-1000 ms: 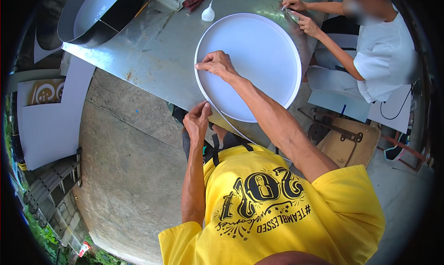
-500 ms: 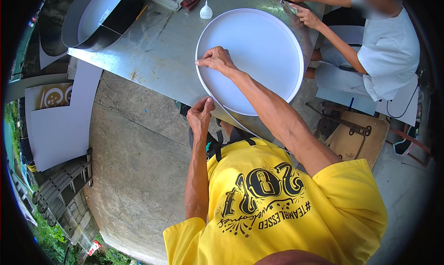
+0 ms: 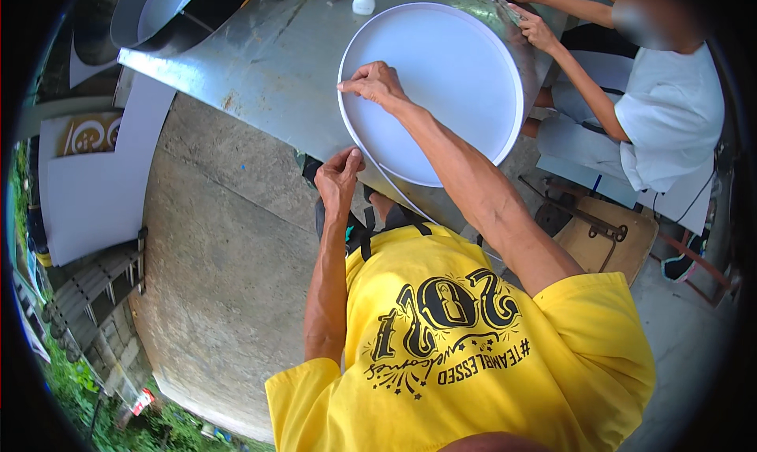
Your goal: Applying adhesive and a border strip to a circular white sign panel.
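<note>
At 8 o'clock on the tray point(image 3: 449, 89), the left hand point(image 3: 337, 178) appears to pinch the strip point(image 3: 405, 197), though the contact is too small to confirm. The right hand point(image 3: 377, 84) pinches the rim point(image 3: 518, 97) at 9 o'clock, the tray lying on the table point(image 3: 260, 81). Judged step: fitting strip to rim; the next move calls for even pressure toward 7 o'clock.
</note>
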The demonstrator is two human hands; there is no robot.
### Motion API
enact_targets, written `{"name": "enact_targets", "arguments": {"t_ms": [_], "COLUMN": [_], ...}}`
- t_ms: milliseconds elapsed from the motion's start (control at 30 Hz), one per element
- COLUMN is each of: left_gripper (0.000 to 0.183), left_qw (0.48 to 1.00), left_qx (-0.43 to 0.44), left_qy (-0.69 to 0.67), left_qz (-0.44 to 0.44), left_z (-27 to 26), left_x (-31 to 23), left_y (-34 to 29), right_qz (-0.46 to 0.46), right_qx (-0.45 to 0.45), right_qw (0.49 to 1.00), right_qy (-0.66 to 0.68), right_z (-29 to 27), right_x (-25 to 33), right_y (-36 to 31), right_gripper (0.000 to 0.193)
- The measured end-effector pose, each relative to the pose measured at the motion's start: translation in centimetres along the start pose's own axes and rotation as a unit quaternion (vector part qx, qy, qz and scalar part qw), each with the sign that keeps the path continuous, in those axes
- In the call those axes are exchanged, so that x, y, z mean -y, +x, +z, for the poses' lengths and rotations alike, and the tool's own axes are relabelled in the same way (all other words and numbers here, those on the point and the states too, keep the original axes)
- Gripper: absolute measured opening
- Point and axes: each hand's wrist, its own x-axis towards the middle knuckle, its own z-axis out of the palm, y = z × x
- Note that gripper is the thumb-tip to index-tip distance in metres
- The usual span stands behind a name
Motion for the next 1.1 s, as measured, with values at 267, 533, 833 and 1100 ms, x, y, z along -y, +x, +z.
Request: {"name": "enact_targets", "arguments": {"t_ms": [267, 533, 833, 1100], "left_gripper": [0.031, 0.029, 0.039, 0.045], "left_qw": [1.0, 0.999, 0.999, 0.998], "left_qx": [-0.014, -0.012, -0.018, -0.056], "left_qy": [0.001, -0.022, -0.012, 0.023], "left_qz": [0.024, 0.026, 0.037, 0.024], "left_z": [0.1, -0.1, 0.2, 0.9], "left_x": [0.2, 0.2, 0.5, -0.9], "left_y": [0.4, -0.2, -0.6, 0.0], "right_qz": [0.004, 0.017, 0.008, 0.0], "right_qx": [0.025, 0.032, 0.033, 0.024], "right_qw": [1.0, 0.999, 0.999, 1.0], "right_qy": [0.005, 0.009, 0.019, 0.02], "right_z": [-0.2, -0.1, -0.1, -0.3], "right_x": [-0.3, -0.3, -0.3, -0.8], "right_y": [0.8, 1.2, 0.9, 1.2], "right_gripper": [0.043, 0.043, 0.043, 0.044]}}
